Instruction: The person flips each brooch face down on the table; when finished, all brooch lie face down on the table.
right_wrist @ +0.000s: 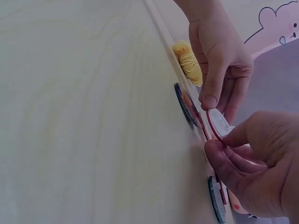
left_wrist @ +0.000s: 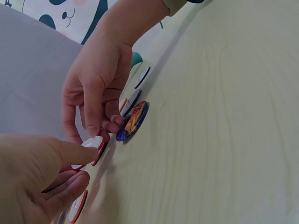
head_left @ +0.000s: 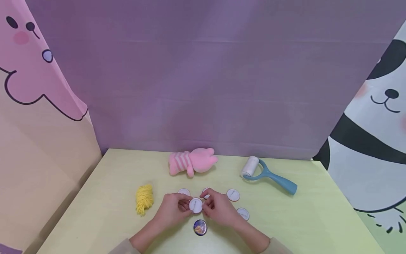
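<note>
Over the table, a round pin badge (head_left: 195,205) is turned with its white back and pin upward. My left hand (head_left: 171,209) pinches its left edge between thumb and fingers. The right hand (head_left: 222,209) grips the opposite edge; in the right wrist view the badge's red rim (right_wrist: 215,127) shows between both hands' fingertips. Just nearer to me, another badge (head_left: 200,228) lies with its dark blue and orange picture up. White-backed badges lie around the hands: one (head_left: 184,192) behind the left, one (head_left: 205,192) partly hidden by the right, and two (head_left: 233,195) farther right.
A yellow yarn bundle (head_left: 144,199) lies left of the hands. At the back is a pink striped plush toy (head_left: 192,162) on its side. A lint roller with a blue handle (head_left: 279,182) lies at the back right. A purple backdrop (head_left: 203,77) stands behind the table (head_left: 104,197).
</note>
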`<state>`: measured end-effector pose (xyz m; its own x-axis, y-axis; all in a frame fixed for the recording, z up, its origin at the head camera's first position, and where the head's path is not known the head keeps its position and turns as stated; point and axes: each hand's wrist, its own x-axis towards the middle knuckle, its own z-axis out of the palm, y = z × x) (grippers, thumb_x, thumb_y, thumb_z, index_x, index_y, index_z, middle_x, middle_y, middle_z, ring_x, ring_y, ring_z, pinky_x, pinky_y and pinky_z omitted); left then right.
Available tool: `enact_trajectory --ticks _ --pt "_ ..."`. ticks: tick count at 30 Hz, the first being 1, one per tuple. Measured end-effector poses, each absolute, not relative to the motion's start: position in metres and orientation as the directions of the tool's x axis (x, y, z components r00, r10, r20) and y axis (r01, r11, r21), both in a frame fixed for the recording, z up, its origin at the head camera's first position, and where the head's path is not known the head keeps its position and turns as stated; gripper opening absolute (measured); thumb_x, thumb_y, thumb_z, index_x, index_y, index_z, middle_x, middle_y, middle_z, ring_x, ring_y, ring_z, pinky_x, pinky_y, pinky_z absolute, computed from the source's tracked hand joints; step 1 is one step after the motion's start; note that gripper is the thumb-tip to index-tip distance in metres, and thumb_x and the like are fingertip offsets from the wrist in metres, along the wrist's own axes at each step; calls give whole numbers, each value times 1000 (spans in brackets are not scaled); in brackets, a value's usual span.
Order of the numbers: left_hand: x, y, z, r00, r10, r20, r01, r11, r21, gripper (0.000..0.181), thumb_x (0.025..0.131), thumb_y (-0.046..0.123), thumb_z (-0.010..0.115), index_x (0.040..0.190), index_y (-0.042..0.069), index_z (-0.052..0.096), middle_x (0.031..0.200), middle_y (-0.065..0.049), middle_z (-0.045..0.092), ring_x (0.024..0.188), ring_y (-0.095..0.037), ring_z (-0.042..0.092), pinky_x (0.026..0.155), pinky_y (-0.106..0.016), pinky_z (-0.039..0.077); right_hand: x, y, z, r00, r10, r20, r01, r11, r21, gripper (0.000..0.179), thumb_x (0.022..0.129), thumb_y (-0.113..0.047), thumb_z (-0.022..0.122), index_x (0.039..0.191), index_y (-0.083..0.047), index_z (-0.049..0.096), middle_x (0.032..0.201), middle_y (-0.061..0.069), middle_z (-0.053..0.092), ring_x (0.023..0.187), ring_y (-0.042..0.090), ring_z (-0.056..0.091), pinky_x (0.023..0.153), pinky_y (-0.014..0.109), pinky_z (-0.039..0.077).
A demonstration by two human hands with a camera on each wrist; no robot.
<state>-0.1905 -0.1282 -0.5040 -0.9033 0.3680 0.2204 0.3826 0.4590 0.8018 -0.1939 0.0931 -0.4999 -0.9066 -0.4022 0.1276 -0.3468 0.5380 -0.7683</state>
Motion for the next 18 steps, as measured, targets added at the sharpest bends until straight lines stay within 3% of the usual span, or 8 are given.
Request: enact_trajectory --ticks 18 --pt "-195 -129 -513 -857 447 258 489 546 680 25 79 4 91 103 4 83 76 2 62 72 -2 52 62 -16 48 -191 87 -501 -886 -418 201 -437 606 -665 16 90 2 76 104 -2 82 79 -2 70 69 -3 57 63 18 52"
